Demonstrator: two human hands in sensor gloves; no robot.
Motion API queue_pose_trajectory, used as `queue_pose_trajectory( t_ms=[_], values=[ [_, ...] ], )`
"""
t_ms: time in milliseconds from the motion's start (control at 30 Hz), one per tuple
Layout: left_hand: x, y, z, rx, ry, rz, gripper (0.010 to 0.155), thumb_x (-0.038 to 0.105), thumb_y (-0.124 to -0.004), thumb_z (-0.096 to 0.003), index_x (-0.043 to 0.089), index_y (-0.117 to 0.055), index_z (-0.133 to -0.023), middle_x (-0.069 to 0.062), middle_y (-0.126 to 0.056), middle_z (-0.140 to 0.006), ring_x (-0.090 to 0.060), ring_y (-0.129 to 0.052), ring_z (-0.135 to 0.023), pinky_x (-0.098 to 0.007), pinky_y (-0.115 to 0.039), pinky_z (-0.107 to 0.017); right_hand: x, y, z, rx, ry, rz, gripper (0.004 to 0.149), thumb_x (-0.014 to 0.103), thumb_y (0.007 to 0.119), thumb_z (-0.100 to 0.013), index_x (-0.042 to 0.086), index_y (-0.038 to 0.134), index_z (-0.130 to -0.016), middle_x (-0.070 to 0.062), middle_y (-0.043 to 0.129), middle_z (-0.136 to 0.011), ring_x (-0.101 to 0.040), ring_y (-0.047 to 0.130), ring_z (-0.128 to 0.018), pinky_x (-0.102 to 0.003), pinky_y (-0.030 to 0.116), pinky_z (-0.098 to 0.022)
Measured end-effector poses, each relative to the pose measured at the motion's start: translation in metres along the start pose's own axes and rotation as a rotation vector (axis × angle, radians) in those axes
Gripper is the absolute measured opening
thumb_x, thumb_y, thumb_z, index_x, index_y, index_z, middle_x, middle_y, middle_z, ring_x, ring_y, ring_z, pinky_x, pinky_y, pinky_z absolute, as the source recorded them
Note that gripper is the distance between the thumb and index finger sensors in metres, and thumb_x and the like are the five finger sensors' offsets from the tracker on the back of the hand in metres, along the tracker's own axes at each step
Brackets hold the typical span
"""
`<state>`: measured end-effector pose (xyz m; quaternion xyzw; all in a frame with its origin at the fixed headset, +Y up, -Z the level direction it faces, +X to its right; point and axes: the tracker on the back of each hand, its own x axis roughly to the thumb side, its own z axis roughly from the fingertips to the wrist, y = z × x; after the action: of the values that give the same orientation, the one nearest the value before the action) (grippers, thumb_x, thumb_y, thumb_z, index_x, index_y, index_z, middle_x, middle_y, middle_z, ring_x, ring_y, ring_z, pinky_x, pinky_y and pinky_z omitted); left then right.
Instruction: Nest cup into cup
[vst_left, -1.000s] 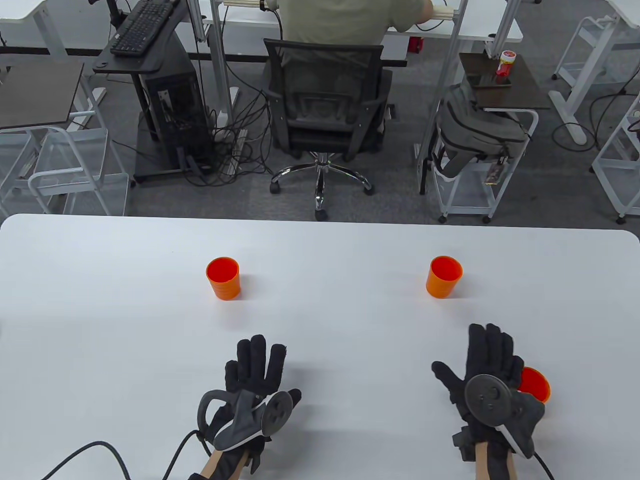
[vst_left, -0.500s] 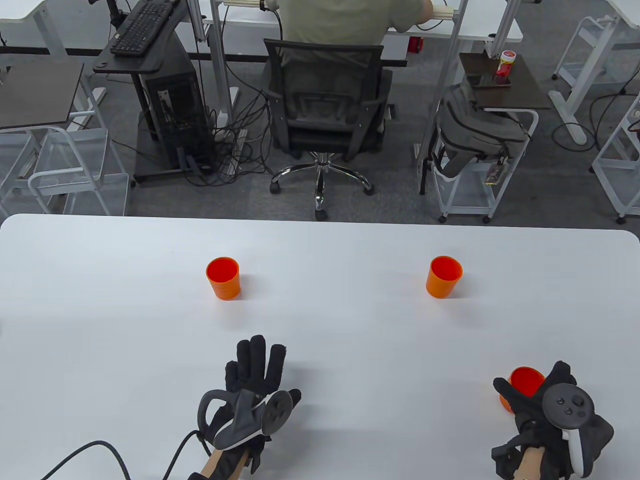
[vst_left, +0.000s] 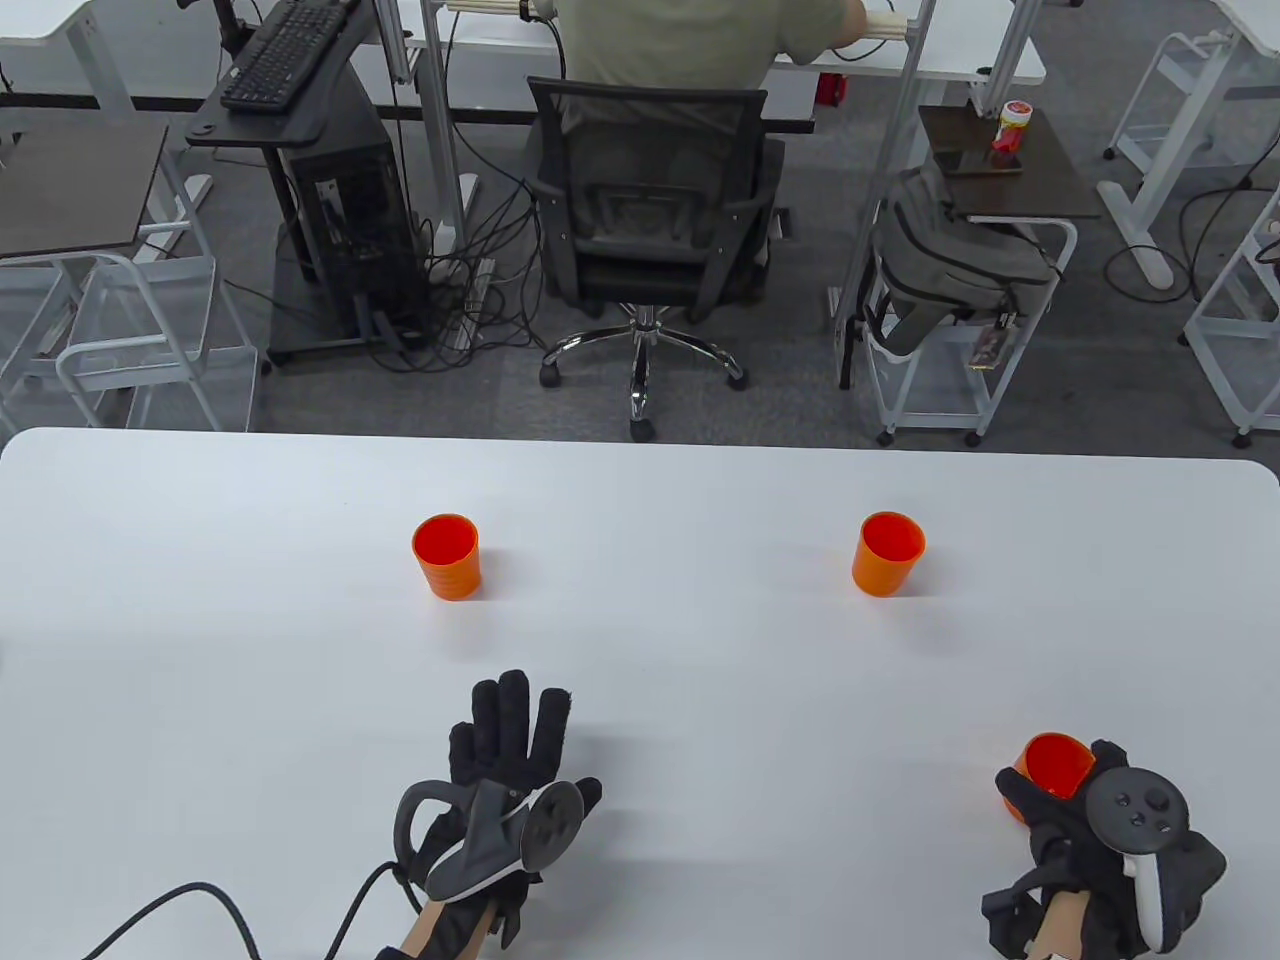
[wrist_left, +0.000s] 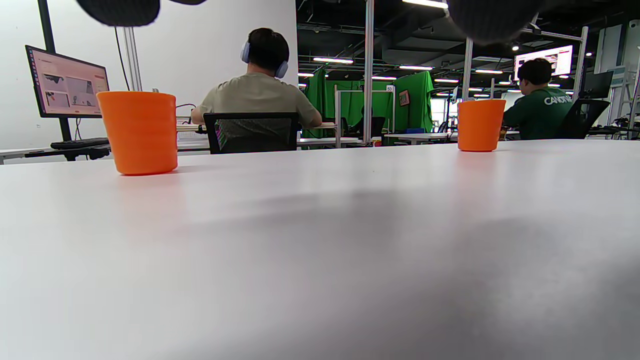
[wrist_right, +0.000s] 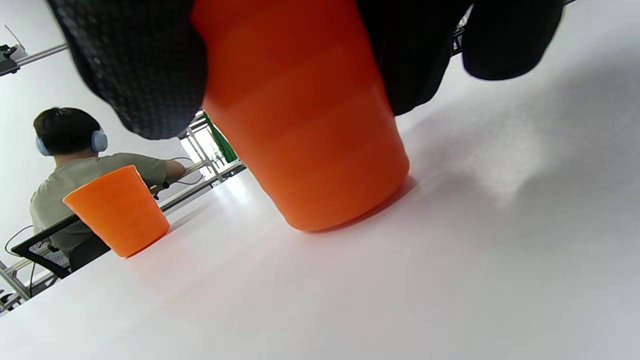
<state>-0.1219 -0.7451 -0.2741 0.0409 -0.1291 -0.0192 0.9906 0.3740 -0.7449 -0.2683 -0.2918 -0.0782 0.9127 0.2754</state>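
Three orange cups stand upright on the white table. One stands far left, one far right, one near right. My right hand grips the near right cup around its wall, thumb on the left and fingers on the right. In the right wrist view this cup rests with its base on the table between my gloved fingers, and another cup stands beyond. My left hand rests flat on the table, fingers spread, empty. The left wrist view shows both far cups.
The table's far edge lies beyond the cups. Past it a person sits in an office chair, with desks and carts around. A black cable trails from my left wrist.
My right hand moved from lying flat left of the near right cup to its right side and closed around the cup. The left hand and the far cups have not moved.
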Motion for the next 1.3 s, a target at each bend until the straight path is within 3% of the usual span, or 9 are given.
queue_pose_trajectory(
  t_ms=[133, 300, 500, 733, 1000, 1300],
  values=[
    [0.0, 0.0, 0.0, 0.003, 0.0, 0.003, 0.091, 0.067, -0.057, -0.0536, 0.011, -0.025, -0.118, -0.036, -0.025, -0.12, -0.06, -0.038, -0.106, -0.07, -0.055, -0.073, 0.009, 0.002, 0.002, -0.012, -0.045, 0.017, 0.102, 0.05, 0.092, -0.043, -0.004, 0.039, -0.112, -0.03, 0.058, -0.106, -0.047, 0.075, -0.088, -0.068, 0.063, -0.062],
    [0.0, 0.0, 0.0, 0.003, -0.004, 0.005, 0.091, 0.067, -0.057, -0.0535, 0.011, -0.025, -0.118, -0.036, -0.025, -0.12, -0.061, -0.038, -0.106, -0.07, -0.055, -0.073, 0.051, 0.006, 0.012, -0.007, -0.22, 0.013, 0.103, 0.053, 0.091, -0.043, -0.004, 0.04, -0.111, -0.03, 0.059, -0.105, -0.046, 0.076, -0.087, -0.068, 0.064, -0.061],
    [0.001, 0.0, 0.0, 0.003, -0.01, 0.008, 0.091, 0.067, -0.057, -0.0535, 0.011, -0.025, -0.118, -0.037, -0.025, -0.12, -0.061, -0.038, -0.105, -0.07, -0.055, -0.073, 0.127, 0.039, 0.046, 0.165, -0.532, 0.01, 0.103, 0.052, 0.091, -0.043, -0.004, 0.039, -0.112, -0.03, 0.059, -0.105, -0.046, 0.076, -0.087, -0.068, 0.064, -0.061],
    [0.002, 0.0, 0.0, -0.001, -0.013, 0.005, 0.091, 0.067, -0.057, -0.0535, 0.012, -0.026, -0.118, -0.037, -0.025, -0.12, -0.061, -0.038, -0.105, -0.07, -0.055, -0.073, 0.193, 0.087, 0.097, 0.36, -0.772, 0.017, 0.103, 0.053, 0.091, -0.043, -0.003, 0.04, -0.112, -0.028, 0.06, -0.106, -0.045, 0.077, -0.087, -0.066, 0.065, -0.061],
    [0.002, 0.0, 0.0, -0.003, -0.009, 0.003, 0.091, 0.067, -0.057, -0.0535, 0.012, -0.026, -0.118, -0.037, -0.025, -0.12, -0.061, -0.038, -0.105, -0.07, -0.055, -0.073, 0.22, 0.129, 0.126, 0.455, -0.836, 0.058, 0.102, 0.054, 0.091, -0.042, -0.002, 0.041, -0.112, -0.027, 0.063, -0.105, -0.042, 0.08, -0.087, -0.064, 0.067, -0.061],
    [0.002, 0.001, 0.0, 0.0, -0.009, -0.003, 0.091, 0.067, -0.057, -0.0535, 0.012, -0.026, -0.118, -0.037, -0.025, -0.12, -0.061, -0.038, -0.105, -0.07, -0.055, -0.073, 0.214, 0.143, 0.124, 0.44, -0.814, 0.117, 0.101, 0.053, 0.092, -0.041, 0.0, 0.044, -0.112, -0.026, 0.065, -0.105, -0.041, 0.083, -0.087, -0.064, 0.067, -0.061]
  ],
)
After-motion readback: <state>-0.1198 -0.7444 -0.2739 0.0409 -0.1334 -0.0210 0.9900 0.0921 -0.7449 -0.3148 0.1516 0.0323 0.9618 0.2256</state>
